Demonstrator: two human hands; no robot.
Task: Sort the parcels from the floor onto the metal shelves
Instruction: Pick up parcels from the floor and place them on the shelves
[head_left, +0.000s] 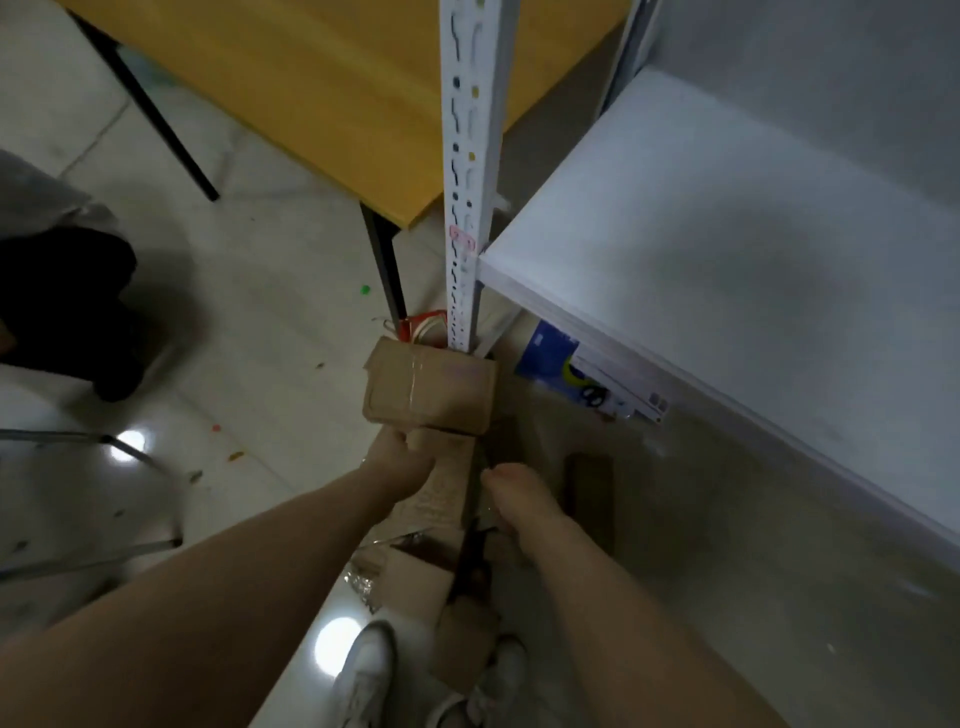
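Observation:
I hold a small brown cardboard parcel (428, 389), bound with clear tape, at the foot of the white shelf post (467, 156). My left hand (400, 460) grips its near left corner from below. Under it is a longer cardboard parcel (441, 493) with a printed label, lying between my hands. My right hand (519, 496) is curled against that parcel's right edge; its fingertips are hidden. The white metal shelf (727, 270) to the right is bare on top. More cardboard parcels (415, 577) lie on the floor by my white shoes (363, 670).
A yellow table top (311, 104) on black legs stands behind the post. A blue and white package (550, 353) and a flat brown box (589, 493) lie on the lower level under the shelf. Another person's dark trousers (62, 312) and a metal frame (104, 493) are at left.

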